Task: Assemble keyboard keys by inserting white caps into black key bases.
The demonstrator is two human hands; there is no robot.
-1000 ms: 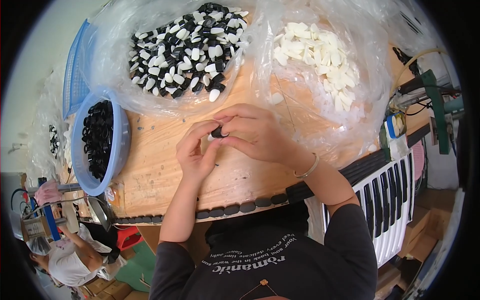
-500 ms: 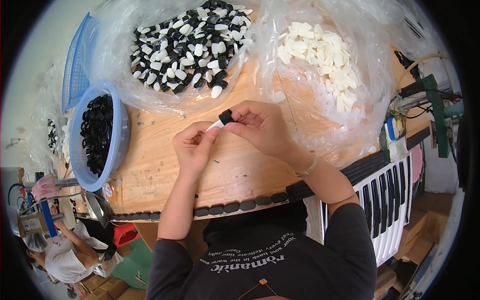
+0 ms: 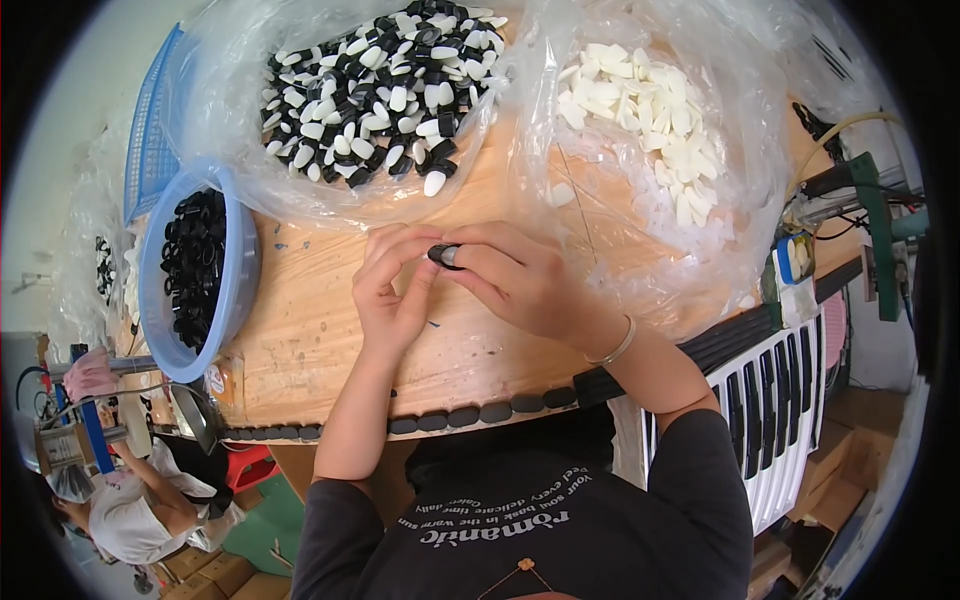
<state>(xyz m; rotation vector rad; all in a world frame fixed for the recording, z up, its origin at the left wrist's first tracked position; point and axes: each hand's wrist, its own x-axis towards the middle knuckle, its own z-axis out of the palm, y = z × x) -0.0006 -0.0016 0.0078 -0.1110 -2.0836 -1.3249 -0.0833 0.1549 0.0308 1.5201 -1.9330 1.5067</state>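
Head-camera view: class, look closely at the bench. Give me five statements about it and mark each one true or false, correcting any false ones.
1. The left hand and right hand meet at a small black part. True.

2. The blue basin stands to the left of both hands. True.

3. That basin is filled with white pieces. False: it holds black ring-like parts.

4. Only white pieces appear at upper left. False: a mixed black-and-white heap lies there, in clear plastic.

5. The left wrist wears jewellery. False: the bangle is on the right wrist.
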